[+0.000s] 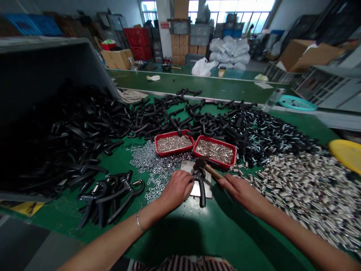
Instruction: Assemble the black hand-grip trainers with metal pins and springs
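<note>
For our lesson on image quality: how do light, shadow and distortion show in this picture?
Head view: windows nearly blown out white; grey bin dark inside; shadow beneath the right forearm on the green table; things near the edges look stretched; hammer head dark, short of detail.

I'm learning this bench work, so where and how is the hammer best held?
Take the hammer by its wooden handle, coming from the right, as the right hand does. The handle slants down rightward from the dark head, which is at the top of the black part, close to the left hand. Gripping away from the head should keep you clear of that hand.
</note>
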Tool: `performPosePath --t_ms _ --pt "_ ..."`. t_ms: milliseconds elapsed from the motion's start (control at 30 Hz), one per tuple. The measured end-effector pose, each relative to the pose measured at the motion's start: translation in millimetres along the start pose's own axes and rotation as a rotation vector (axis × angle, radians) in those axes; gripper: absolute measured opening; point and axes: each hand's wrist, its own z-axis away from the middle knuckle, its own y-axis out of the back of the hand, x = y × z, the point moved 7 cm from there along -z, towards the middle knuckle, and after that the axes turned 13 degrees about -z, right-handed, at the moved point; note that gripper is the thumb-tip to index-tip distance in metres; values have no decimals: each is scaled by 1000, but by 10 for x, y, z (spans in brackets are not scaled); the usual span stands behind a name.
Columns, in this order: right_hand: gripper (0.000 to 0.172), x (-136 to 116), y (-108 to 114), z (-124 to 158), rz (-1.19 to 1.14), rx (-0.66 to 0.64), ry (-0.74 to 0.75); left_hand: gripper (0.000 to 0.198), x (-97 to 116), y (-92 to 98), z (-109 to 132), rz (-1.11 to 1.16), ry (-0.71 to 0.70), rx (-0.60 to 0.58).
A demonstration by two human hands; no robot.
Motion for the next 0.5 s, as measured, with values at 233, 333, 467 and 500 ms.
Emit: performPosePath --t_ms 233,333,467,500 --pt "40 73 -106 167 80 -102 -37 23 7 -184 243 -150 249 -165" --pt "43 68 21 12 48 2 0 16 58 -230 219 -179 258 -215" --pt "47 254 62 -61 -118 -4 -116 16 61 -201 179 -220 289 -238" --pt "47 337 52 -10 -203 -28 -169 16 58 -197 175 -223 293 -245"
